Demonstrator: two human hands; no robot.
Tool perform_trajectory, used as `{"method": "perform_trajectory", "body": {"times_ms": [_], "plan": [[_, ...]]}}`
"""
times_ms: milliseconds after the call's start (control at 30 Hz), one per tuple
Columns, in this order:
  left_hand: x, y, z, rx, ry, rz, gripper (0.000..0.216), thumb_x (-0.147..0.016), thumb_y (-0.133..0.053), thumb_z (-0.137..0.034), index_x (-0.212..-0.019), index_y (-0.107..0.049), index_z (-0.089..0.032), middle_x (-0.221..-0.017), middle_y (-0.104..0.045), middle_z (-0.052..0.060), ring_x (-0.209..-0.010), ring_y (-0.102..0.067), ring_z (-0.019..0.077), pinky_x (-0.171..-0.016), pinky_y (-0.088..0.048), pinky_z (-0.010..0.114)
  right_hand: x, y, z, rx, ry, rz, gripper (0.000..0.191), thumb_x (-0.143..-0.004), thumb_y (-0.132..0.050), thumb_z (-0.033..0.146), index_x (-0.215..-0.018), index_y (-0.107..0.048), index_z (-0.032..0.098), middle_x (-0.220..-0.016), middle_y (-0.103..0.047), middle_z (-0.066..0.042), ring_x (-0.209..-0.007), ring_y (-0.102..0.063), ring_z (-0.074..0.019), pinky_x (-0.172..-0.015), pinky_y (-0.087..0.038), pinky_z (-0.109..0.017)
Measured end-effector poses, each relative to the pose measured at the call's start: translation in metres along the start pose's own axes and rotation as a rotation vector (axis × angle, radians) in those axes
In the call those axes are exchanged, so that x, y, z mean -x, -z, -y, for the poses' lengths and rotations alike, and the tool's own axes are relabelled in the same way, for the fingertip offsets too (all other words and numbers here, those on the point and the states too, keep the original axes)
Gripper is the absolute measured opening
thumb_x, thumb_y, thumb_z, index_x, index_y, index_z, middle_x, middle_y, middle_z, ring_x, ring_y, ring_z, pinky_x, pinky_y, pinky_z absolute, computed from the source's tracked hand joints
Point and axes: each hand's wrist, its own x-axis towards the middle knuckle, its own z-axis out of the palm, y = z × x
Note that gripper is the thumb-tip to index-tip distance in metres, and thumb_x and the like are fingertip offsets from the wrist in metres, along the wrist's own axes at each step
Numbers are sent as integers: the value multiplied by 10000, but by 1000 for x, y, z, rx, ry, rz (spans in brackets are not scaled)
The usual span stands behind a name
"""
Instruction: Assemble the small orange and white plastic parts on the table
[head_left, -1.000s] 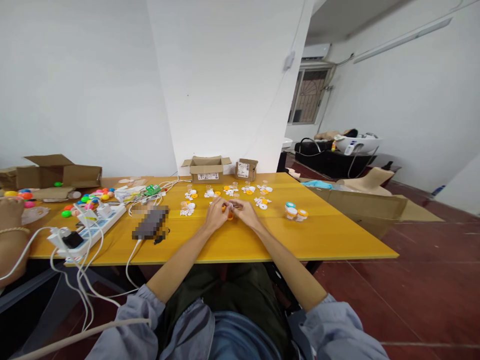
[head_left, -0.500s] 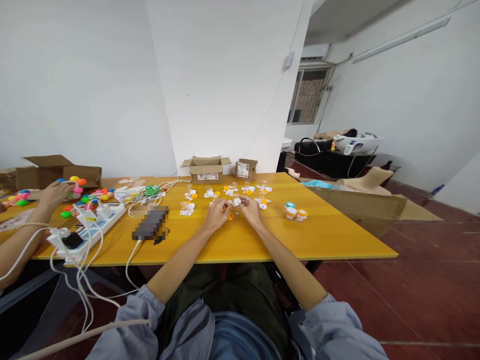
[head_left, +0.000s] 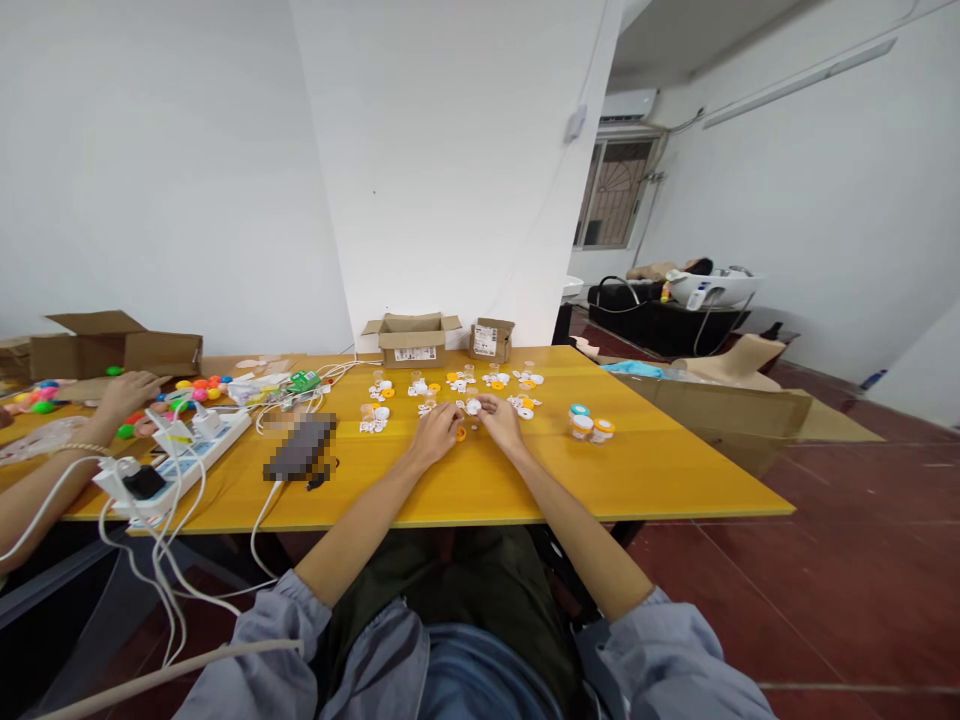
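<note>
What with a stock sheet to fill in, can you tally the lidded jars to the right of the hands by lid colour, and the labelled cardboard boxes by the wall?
Teal-lidded jars: 1
Orange-lidded jars: 2
Labelled cardboard boxes: 2
Total in view: 5

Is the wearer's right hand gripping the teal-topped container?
No, the right hand is at a round white piece, while the teal-topped container stands apart on the table.
</note>
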Motion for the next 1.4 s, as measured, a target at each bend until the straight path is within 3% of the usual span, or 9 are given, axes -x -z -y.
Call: {"method": "perform_trajectory", "body": {"times_ms": [500,667,933,1067,1400], "plan": [[-1,-2,3,19,-10,34,175,-858,-542,-93,-799,-619,-239,-832,-660,20,-852,-632,199,-797,-502,300,1,-1,3,10,3,40,209,-644,-619,162,-825,-712,211,-828,-776,-49,-792,-741,-229,-699,-620,-351],[-1,-1,2,42,6,11,172,-850,-548,-88,-790,-619,-233,-825,-663,18,-827,-625,191,-790,-501,302,4,-2,7,-12,-59,17,231,-644,-600,142,-836,-709,209,-826,-775,-51,-740,-733,-219,-630,-612,-335],[-3,2,4,90,63,-131,191,-854,-547,-91,-943,-652,-223,-924,-665,30,-853,-613,186,-837,-517,323,6,-6,15,-47,48,125,256,-640,-654,143,-871,-742,207,-874,-786,-38,-804,-735,-206,-770,-611,-346],[-3,3,3,86,66,-130,203,-850,-552,-72,-927,-664,-223,-930,-657,35,-839,-621,180,-839,-521,315,9,-9,22,-59,90,179,233,-664,-671,161,-875,-755,215,-924,-788,-45,-873,-739,-221,-872,-591,-382],[-2,1,3,76,58,-121,110,-886,-591,-166,-895,-684,-225,-914,-642,36,-864,-628,186,-823,-524,303,10,-7,24,-63,95,225,226,-697,-694,193,-909,-767,219,-949,-788,-49,-902,-736,-229,-893,-581,-399]]}}
